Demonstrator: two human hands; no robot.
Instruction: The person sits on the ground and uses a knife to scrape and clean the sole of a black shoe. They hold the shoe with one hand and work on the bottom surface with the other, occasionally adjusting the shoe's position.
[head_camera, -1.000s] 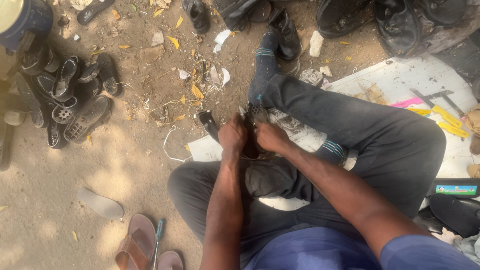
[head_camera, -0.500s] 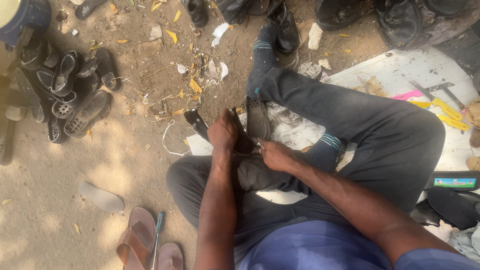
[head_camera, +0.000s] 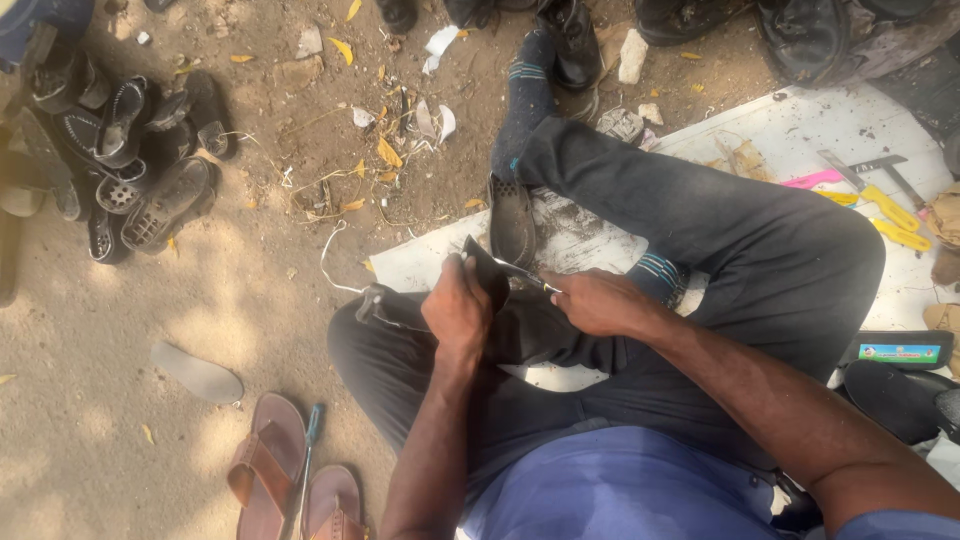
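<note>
L hand (head_camera: 458, 312) has slid up w/ fingers wrapped tight round dark shoe (head_camera: 520, 325) in lap, R hand (head_camera: 598, 302) pulled back, pinching thin needle-like tool (head_camera: 525, 272) at its edge — stitch prob. underway.

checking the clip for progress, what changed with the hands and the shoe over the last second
The left hand and right hand, pressed close together a second ago, have drawn apart. The left hand still grips the dark shoe on the lap; the right hand has pulled toward the person's right with a thin metal tool. The crossed legs, white mat and brown sandals stayed put.
</note>
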